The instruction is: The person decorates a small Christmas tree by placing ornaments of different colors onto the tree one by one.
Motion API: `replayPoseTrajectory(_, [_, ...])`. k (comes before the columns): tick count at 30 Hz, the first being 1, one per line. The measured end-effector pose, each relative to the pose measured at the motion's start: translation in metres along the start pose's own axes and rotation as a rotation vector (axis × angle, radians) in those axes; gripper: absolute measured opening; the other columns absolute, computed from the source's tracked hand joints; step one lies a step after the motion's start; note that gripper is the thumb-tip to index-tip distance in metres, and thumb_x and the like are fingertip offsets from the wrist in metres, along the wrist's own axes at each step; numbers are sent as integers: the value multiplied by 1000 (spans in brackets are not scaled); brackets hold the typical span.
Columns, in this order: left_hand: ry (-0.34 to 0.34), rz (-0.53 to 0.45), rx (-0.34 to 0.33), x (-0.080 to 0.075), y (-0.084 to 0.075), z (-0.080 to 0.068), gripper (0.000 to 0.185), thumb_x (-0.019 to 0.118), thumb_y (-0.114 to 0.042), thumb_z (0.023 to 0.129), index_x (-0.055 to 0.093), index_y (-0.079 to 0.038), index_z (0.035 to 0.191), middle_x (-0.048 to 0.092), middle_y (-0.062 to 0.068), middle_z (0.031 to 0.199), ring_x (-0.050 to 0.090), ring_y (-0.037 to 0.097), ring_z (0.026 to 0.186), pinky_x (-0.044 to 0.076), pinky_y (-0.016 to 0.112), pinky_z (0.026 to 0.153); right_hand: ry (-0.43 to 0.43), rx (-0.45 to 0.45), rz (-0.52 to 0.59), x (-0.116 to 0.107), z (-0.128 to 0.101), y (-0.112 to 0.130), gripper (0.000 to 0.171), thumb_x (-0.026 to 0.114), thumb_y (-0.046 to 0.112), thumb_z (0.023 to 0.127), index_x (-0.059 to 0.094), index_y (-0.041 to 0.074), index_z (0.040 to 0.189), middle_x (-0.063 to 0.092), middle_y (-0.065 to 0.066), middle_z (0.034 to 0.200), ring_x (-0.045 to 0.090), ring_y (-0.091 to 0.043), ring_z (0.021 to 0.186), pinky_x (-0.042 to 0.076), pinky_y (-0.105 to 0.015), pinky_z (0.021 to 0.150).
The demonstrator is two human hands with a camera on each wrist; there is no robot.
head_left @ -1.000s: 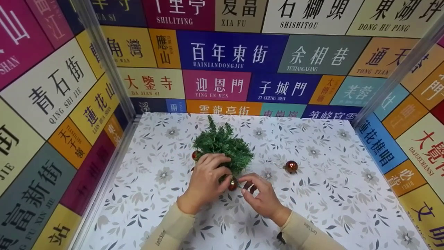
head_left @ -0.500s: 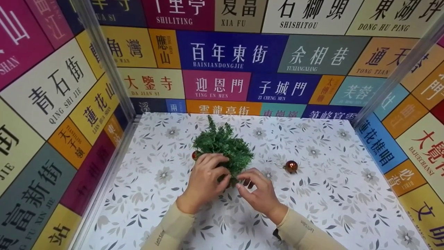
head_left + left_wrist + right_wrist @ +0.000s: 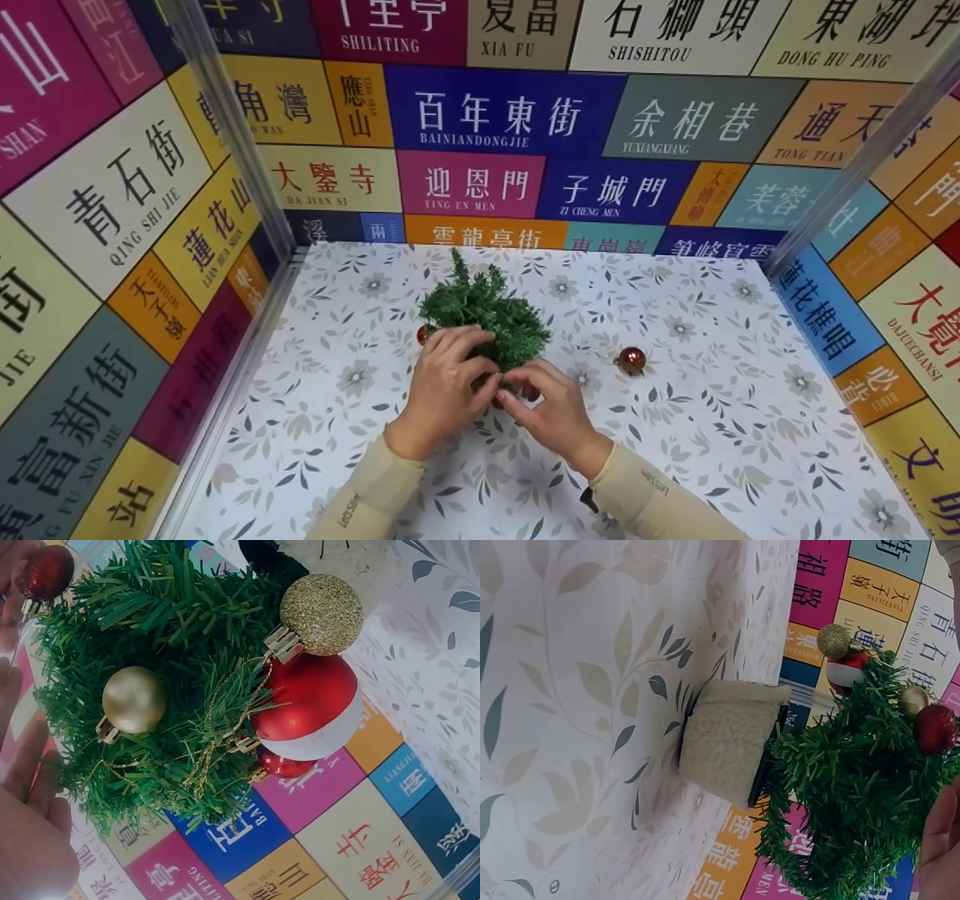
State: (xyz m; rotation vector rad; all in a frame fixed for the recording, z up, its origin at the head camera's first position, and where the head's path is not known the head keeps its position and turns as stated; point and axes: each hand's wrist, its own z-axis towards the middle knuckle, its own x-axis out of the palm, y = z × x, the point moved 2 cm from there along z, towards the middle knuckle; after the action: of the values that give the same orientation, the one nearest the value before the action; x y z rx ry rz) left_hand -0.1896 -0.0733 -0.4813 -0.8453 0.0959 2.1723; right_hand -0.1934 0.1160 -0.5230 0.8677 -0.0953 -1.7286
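A small artificial Christmas tree (image 3: 487, 307) stands in front of me, its base a pale fuzzy block (image 3: 731, 742). My left hand (image 3: 450, 382) covers its near left side, thumb and forefinger curled at a branch tip. My right hand (image 3: 555, 409) meets it there, thumb and forefinger pinched together at a dark red bauble (image 3: 46, 574), mostly hidden in the head view. A thin string at its cap runs toward the fingers. On the branches hang a matte gold bauble (image 3: 135, 700), a glittery gold one (image 3: 321, 615) and a red one with a white band (image 3: 307, 709).
A loose brown-red bauble (image 3: 631, 361) lies on the table to the right of the tree. The white floral tabletop (image 3: 712, 435) is bounded by colourful panels with printed signs (image 3: 495, 112) at the back and both sides.
My right hand has moved left and up until its fingertips meet those of the left. The bauble beneath the fingers, plain to see a second ago, is now mostly covered. My left hand stays put.
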Motion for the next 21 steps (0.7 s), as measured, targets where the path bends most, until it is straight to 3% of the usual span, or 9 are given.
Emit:
replayPoseTrajectory(6, [15, -4, 3, 2, -1, -4, 8, 77, -21, 82, 76, -17, 76, 66, 5, 123, 55, 25, 122, 37, 45, 105, -15, 14, 21, 3, -1, -2, 14, 72, 10, 90, 70, 22, 97, 61, 12, 88, 56, -10, 65, 48, -23, 57])
replayPoseTrajectory(11, [32, 35, 16, 4, 1, -9, 8, 76, -21, 79, 75, -17, 73, 63, 7, 128, 53, 27, 126, 36, 44, 106, -8, 34, 4, 3, -8, -7, 20, 72, 7, 88, 67, 26, 92, 57, 14, 85, 54, -6, 64, 46, -20, 57])
replayPoseTrajectory(15, [31, 78, 44, 6, 3, -14, 9, 77, -21, 77, 74, -16, 70, 62, 8, 132, 51, 30, 128, 35, 46, 107, -6, 39, -52, 4, -13, -11, 23, 74, 4, 84, 66, 25, 90, 57, 14, 82, 54, -6, 63, 46, -21, 55])
replayPoseTrajectory(21, [28, 152, 96, 10, 3, -21, 10, 74, -19, 79, 74, -14, 70, 57, 10, 140, 46, 30, 134, 32, 48, 110, -4, -30, -162, 6, -15, -14, 15, 73, 9, 84, 66, 21, 88, 56, 13, 80, 54, -8, 62, 44, -19, 56])
